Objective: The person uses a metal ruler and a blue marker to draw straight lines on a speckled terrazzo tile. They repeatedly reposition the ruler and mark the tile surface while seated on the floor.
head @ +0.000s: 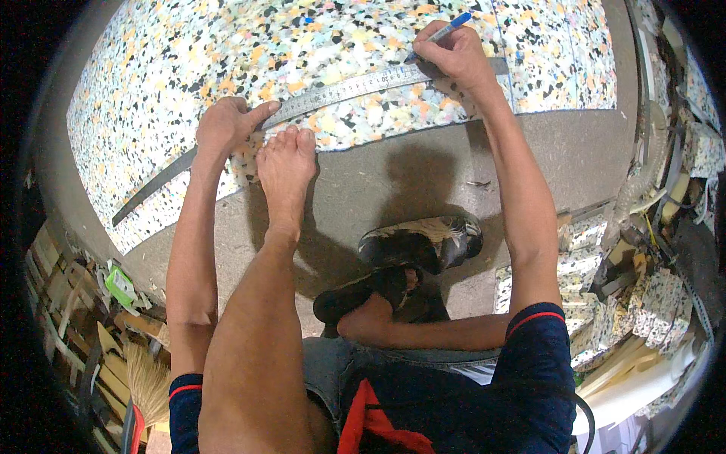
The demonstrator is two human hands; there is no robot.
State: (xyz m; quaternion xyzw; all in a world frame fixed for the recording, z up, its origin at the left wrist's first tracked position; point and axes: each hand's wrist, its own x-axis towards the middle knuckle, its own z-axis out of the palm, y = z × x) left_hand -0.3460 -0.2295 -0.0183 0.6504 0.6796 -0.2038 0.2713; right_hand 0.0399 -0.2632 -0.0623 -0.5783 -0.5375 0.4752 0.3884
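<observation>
A large sheet of speckled rebonded foam [227,57] lies before me, with a long metal ruler [340,91] laid across it near its close edge. My left hand [229,125] presses on the ruler, thumb stretched along it. My bare foot [286,153] rests on the sheet's near edge, just below that hand. In my right hand [456,54] is a blue-capped pen [448,28], its tip down at the ruler's upper edge. Blue lines cross the right part of the sheet.
Sandals [422,241] are on the floor near my legs. Foam offcuts [658,312] are piled at the right. Wood-like scraps, a green packet [120,285] and a straw broom [144,377] are at the lower left. A ribbed hose [644,176] runs along the right.
</observation>
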